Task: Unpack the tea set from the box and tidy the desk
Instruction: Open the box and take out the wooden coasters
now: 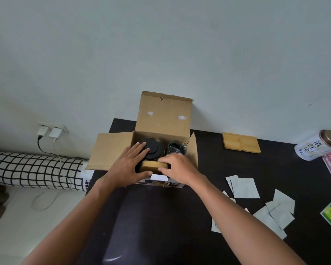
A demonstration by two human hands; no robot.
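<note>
Open brown cardboard box (161, 119) at rear of dark counter (161, 217); inside: black round lidded teapot (154, 150), clear glass cups (177, 148), tan bamboo block (153, 166). Left hand (130, 165) spread flat, fingers on teapot lid. Right hand (177, 169) pinching bamboo block. Two bamboo coasters (241, 143) right of box.

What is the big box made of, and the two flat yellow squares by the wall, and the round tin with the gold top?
The box looks like plain brown cardboard: matte, creased flaps, tape scraps. The two flat squares seem to be bamboo or light wood, smooth and pale yellow, possibly coasters. The tin looks like metal, white printed sides with a shiny bronze-coloured lid.
</note>
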